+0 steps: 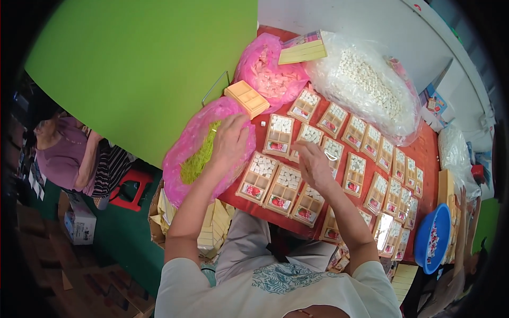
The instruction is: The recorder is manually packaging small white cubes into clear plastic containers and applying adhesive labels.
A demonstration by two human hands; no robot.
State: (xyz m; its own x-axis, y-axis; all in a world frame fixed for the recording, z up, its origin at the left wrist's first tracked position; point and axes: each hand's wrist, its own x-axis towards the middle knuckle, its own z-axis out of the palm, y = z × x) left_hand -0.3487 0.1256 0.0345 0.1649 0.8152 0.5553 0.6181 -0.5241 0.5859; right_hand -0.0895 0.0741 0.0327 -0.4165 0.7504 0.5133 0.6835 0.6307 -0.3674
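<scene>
Left hand curled in pink bag of green shreds | right hand loosely curled over compartment trays holding white cubes

Both my bare forearms reach forward from the lower edge, elbows bent. My left hand curls downward, fingers bunched together, palm hidden. My right hand hangs lower, knuckles up, fingers loosely bent inward.
</scene>
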